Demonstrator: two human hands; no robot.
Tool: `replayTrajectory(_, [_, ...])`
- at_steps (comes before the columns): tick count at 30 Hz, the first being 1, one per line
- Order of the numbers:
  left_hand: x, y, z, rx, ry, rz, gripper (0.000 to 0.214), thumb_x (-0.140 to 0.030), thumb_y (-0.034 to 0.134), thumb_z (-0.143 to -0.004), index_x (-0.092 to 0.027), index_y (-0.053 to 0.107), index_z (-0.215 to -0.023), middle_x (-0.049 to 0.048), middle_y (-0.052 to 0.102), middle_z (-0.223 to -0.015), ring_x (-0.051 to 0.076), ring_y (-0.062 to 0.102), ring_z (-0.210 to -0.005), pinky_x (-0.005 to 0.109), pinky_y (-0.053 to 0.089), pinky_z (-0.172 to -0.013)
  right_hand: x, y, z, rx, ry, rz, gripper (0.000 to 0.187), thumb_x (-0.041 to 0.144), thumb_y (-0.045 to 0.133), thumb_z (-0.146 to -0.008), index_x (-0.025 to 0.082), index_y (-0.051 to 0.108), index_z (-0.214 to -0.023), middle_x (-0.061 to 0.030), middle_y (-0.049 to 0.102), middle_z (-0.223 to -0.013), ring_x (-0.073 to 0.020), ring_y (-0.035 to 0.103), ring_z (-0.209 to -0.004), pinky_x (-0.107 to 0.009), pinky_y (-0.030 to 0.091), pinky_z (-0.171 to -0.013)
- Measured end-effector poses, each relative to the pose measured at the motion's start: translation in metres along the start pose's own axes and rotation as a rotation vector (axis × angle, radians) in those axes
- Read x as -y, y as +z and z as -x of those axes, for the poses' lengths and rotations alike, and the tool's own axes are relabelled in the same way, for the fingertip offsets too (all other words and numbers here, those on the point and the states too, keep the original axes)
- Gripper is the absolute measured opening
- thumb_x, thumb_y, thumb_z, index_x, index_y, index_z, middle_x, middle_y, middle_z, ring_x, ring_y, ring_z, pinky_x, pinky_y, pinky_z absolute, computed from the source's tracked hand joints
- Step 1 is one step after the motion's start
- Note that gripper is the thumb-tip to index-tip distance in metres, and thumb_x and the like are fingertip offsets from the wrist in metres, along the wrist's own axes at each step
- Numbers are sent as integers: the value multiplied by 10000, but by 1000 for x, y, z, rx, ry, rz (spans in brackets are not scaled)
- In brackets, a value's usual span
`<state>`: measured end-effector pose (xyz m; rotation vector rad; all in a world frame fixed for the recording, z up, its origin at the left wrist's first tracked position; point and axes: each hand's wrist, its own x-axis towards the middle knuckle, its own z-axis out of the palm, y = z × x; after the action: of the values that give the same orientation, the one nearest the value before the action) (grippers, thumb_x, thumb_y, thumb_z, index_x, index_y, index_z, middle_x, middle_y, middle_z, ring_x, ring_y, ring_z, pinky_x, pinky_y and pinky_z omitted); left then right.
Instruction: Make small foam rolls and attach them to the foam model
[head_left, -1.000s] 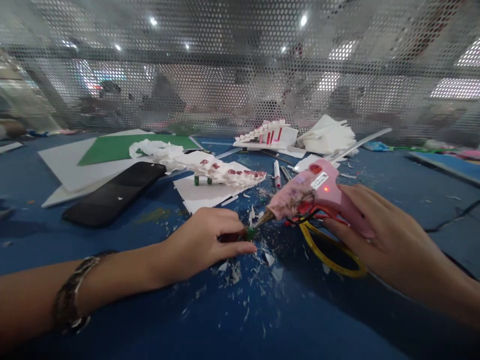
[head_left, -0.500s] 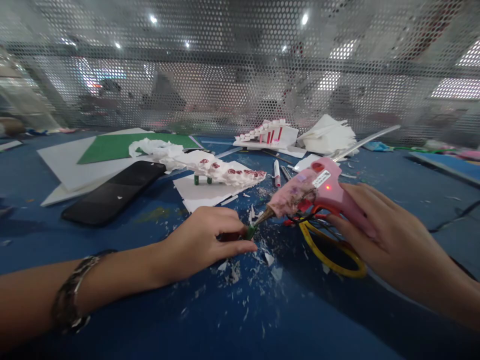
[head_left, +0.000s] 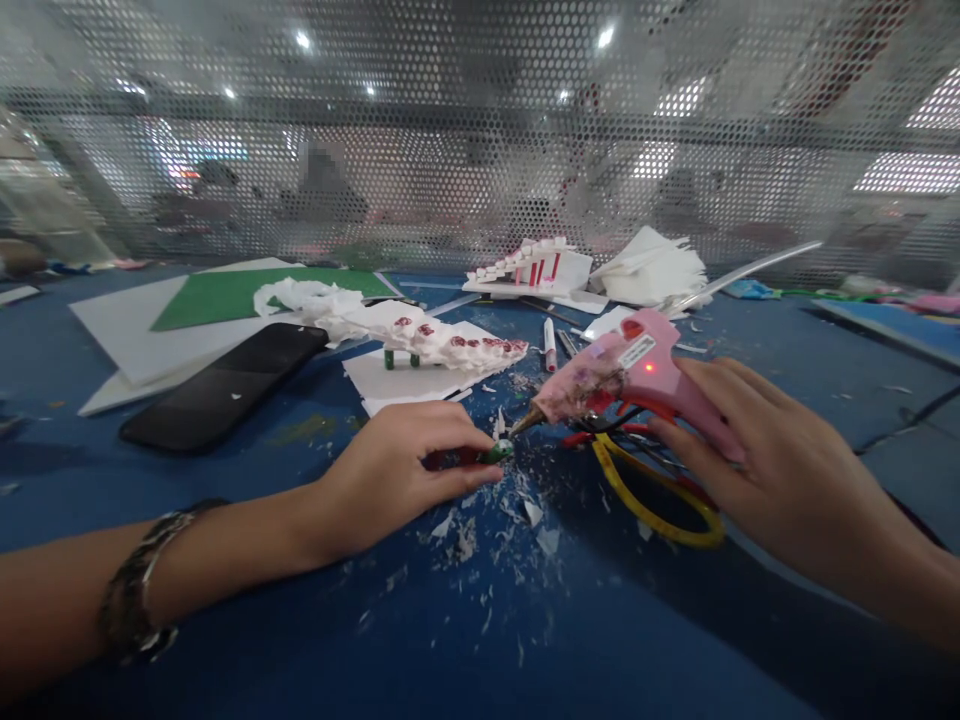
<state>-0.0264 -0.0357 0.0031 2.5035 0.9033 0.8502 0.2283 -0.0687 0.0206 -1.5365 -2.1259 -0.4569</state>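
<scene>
My left hand [head_left: 401, 470] rests on the blue table [head_left: 300, 620] and pinches a small red and green piece [head_left: 480, 455] between thumb and fingers. My right hand [head_left: 757, 455] grips the handle of a pink glue gun [head_left: 622, 375] whose red light is on. The gun's brass nozzle [head_left: 525, 420] hovers just above and right of the green end of the piece, a little apart from it. A bracelet [head_left: 139, 580] is on my left wrist.
Yellow-handled scissors [head_left: 652, 495] lie under the gun. White scraps litter the table before my hands. A black phone [head_left: 217, 385], white and green sheets [head_left: 225, 295], a white foam model with red dots [head_left: 442, 345], a marker [head_left: 549, 345] and another white model [head_left: 536, 270] lie behind. A perforated screen stands at the back.
The glue gun's nozzle has lifted slightly off the green end of the piece. My left hand has barely shifted, still pinching the piece.
</scene>
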Motion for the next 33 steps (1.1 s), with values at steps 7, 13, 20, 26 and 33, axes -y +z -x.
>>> replayTrajectory(7, [-1,-6,-4,-57,-272,123,233,-344,573,-732,-160,660,-619,1,574,-566,104,468,-512,203,321,-473,-5,-1,-4,-60,21,-19,182,384,396,-780,207,433,-795,-71,519,-755,-217,499,-675,-324,373,-567])
replayTrajectory(13, [-1,-15,-15,-304,-443,592,182,-344,621,-691,-179,687,-648,-2,563,-587,78,424,-532,179,312,-490,-11,-1,-9,-70,105,-129,251,420,406,-758,222,321,-627,-8,421,-579,-145,383,-519,-280,294,-484])
replayTrajectory(20, [-25,-13,-39,-408,-387,1130,224,-356,682,-652,-139,681,-706,-29,450,-583,34,320,-480,127,305,-441,-1,-12,-8,-36,296,-392,316,504,413,-725,202,409,-633,19,422,-543,-113,389,-491,-250,306,-456])
replayTrajectory(26, [-45,0,-60,-488,-375,1222,219,-279,582,-770,-106,654,-658,-38,432,-521,26,321,-441,125,292,-410,0,-12,-4,-38,345,-479,285,477,421,-743,197,439,-689,17,439,-586,-115,394,-526,-249,316,-482])
replayTrajectory(33, [-43,3,-58,-462,-384,1232,213,-274,578,-773,-112,654,-657,-34,457,-524,26,347,-438,129,294,-401,-5,-9,-1,-49,309,-446,269,439,423,-771,209,365,-645,34,368,-570,-104,344,-511,-240,291,-475])
